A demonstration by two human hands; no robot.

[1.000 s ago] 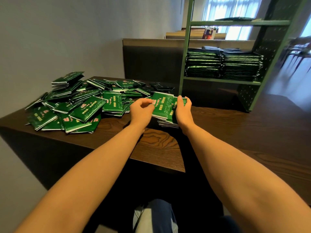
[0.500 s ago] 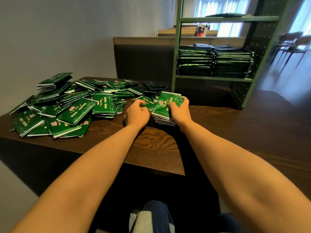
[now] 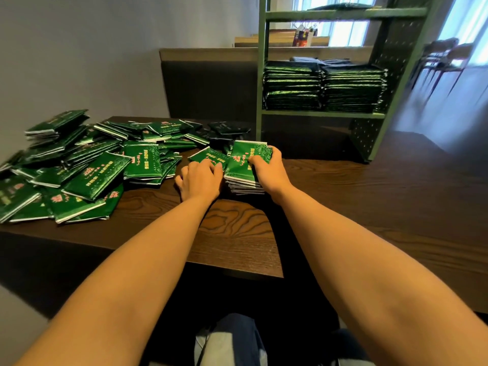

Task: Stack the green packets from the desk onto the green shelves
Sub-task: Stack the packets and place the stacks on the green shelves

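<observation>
Centre frame: right hand [image 3: 267, 171] grip clamped on stack of glossy green foil packets [image 3: 244, 165]; left hand [image 3: 200, 180] grip apart, flat on loose packet [image 3: 208, 155]. Bare dark wooden table [image 3: 369, 196] rightward to green metal shelves [image 3: 322, 115].

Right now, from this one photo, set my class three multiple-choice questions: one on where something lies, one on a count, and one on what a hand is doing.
1. Where does the loose heap of packets lie?
A. on the left part of the desk
B. on the floor
C. on the top shelf

2. How many stacks of packets stand side by side on the middle shelf?
A. one
B. two
C. four

3. What is the right hand doing?
A. hanging idle
B. touching the shelf frame
C. gripping a small stack of packets on the desk

Answers:
1 A: the heap spreads over the desk's left side.
2 B: two stacks fill that shelf, one beside the other.
3 C: its fingers curl over the stack's top packet.
</observation>
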